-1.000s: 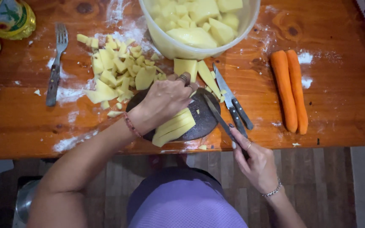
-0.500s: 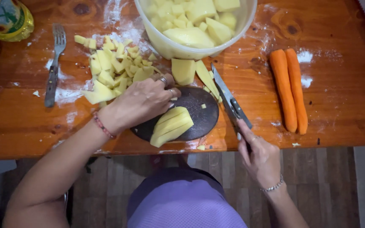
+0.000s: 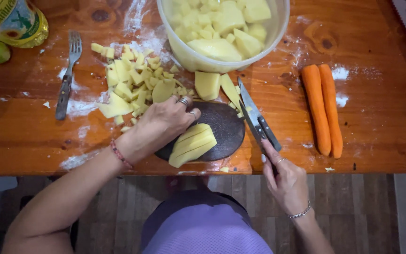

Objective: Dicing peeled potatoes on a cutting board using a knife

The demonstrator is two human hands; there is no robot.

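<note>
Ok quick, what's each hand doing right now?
Left hand: open, resting on the dark board beside potato slices.
Right hand: closed, holding a knife.

fork (image 3: 66,77) | 2 carrots (image 3: 324,109) | oil bottle (image 3: 12,21) | bowl (image 3: 191,59) of potato chunks

Wooden table (image 3: 367,141) showing glossy, flour-dusted varnish. Dark round board (image 3: 224,129) looking matt. Knife blade (image 3: 247,101) and fork (image 3: 66,77) shining as metal. Far bowl (image 3: 278,28) appearing translucent plastic. Potato slices (image 3: 191,145) looking moist, smooth.

potato slices (image 3: 192,145): pale yellow
cutting board (image 3: 224,131): dark brown
carrots (image 3: 323,109): orange
bench (image 3: 381,131): reddish wood, white dusting
</note>
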